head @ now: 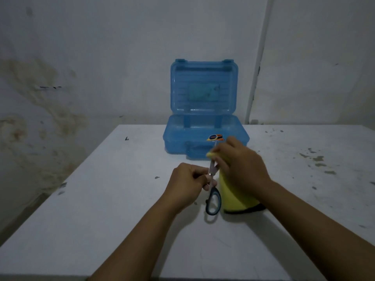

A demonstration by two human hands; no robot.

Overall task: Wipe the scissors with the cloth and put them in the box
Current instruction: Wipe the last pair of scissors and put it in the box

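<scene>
My left hand [185, 184] grips a pair of scissors [212, 191] near the pivot, above the table's middle. Their blue-grey handle loop hangs toward me and the blades point away toward the box. My right hand [238, 165] holds a yellow cloth [233, 195] wrapped round the upper part of the blades; the blade tips are hidden under cloth and fingers. The cloth hangs down under my right wrist. Behind them stands the open blue plastic box [182, 138], lid upright against the wall, with orange-handled scissors [215, 137] lying inside.
The white table [101, 199] carries dark flecks and stains, mostly on its right side [316, 159]. The wall stands right behind the box. A white pipe [256, 78] runs up the wall at the right.
</scene>
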